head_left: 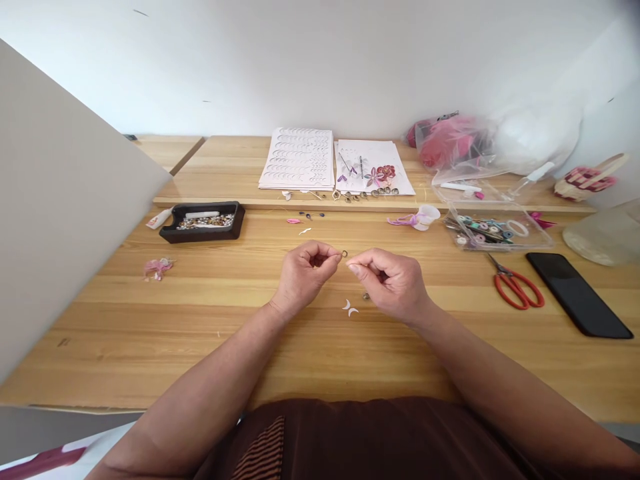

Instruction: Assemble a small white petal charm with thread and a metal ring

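Note:
Near the middle of the wooden table [200,333], my left hand [310,270] pinches a small dark ring [345,254] between thumb and forefinger. My right hand [387,280] is closed in a pinch just right of the ring; what its fingertips hold, if anything, is too small to make out. Two white crescent-shaped pieces [353,311] lie on the table below my hands. A small round metal piece [366,296] sits beside my right hand, partly hidden by it. Beyond my left hand lies a thin white wavy strip [305,231].
A black tray [203,234] of beads stands at left, near pink trimmings [158,268]. On the right are a clear box [500,230] of spools, red-handled scissors [517,287] and a black phone [580,293]. Patterned paper sheets [297,157] lie at the back.

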Available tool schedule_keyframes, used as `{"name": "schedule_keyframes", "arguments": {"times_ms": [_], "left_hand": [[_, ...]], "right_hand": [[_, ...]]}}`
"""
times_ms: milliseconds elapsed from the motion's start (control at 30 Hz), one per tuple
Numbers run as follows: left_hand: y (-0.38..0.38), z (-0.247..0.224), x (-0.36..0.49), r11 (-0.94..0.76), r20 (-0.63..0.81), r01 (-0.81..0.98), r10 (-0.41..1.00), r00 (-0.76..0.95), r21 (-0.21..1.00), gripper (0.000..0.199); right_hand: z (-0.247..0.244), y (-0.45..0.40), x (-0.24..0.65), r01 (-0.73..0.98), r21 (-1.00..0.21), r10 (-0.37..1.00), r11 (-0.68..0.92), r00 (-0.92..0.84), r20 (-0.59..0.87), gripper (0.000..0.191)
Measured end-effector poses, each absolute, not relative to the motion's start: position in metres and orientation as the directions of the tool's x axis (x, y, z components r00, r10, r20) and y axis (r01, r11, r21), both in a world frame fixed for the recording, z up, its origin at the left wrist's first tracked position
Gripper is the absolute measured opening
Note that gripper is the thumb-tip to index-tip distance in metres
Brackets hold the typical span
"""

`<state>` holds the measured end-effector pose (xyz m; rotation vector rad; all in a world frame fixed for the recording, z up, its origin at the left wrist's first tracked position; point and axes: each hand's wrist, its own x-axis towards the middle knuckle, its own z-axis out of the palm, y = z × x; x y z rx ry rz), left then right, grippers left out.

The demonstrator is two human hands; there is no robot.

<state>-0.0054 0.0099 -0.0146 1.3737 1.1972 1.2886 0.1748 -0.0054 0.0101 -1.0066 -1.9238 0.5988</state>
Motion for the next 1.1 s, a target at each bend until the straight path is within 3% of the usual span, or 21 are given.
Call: {"name": "schedule_keyframes", "arguments": {"times_ms": [167,533,733,933,1100], "left_hand": [[0.010,-0.016,-0.005,-0.171,0.171,0.097,0.985,0.005,0.981,0.017],[0.008,-0.014,-0.005,-0.330,0.342,0.214,0.939,-0.022,0.919,0.009],[0.008,-0.016,-0.007,-0.527,0.510,0.318,0.848,0.142,0.788,0.009],[0.003,-0.013,-0.004,-0.602,0.532,0.223,0.790,0.305,0.766,0.011],[0.000,-0.007,-0.002,-0.539,0.491,0.149,0.829,0.266,0.829,0.010]], "right_hand": [[0.012,-0.004,0.177,0.413,-0.725,0.834,0.551,-0.261,0.485,0.013],[0.008,-0.013,0.167,0.361,-0.833,0.905,0.419,-0.243,0.350,0.016],[0.012,-0.011,0.170,0.386,-0.820,0.904,0.423,-0.249,0.348,0.017],[0.016,0.000,0.178,0.396,-0.817,0.907,0.419,-0.224,0.357,0.018],[0.007,0.012,0.181,0.352,-0.884,0.946,0.309,-0.206,0.249,0.023]]}}
